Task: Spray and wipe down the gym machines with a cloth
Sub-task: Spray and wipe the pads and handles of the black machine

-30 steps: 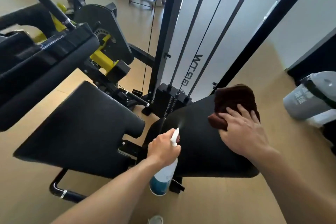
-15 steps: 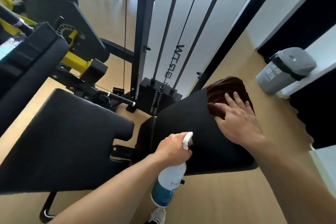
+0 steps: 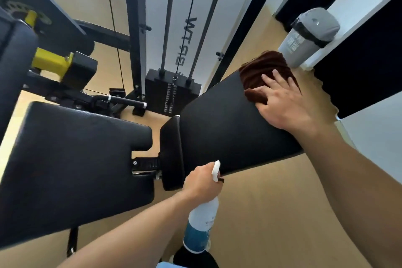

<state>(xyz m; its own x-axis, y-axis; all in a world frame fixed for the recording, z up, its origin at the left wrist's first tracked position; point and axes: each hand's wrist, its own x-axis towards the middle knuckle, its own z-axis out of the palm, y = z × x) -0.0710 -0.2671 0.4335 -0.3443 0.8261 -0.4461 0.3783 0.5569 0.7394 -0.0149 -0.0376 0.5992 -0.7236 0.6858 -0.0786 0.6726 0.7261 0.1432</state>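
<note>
Slid farther up the pad [image 3: 217,119], right hand [image 3: 289,106] (fingers spread) presses cloth [image 3: 258,69].

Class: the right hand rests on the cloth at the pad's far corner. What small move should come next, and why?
Probably draw the cloth back along the pad with the right hand: it lies at the far corner, most of the pad lies nearer, uncovered.

**Padded bench and floor**

A black padded bench section [image 3: 221,128] is seen with a brown cloth [image 3: 258,72] lying on its far end, pressed flat by the right hand [image 3: 285,106]. A second, larger black pad [image 3: 71,165] is set just beside it, to the left. Beneath both, a tan floor [image 3: 272,213] is shown, on which a grey lidded bin [image 3: 309,37] and the black weight stack [image 3: 171,93] are stood.
</note>
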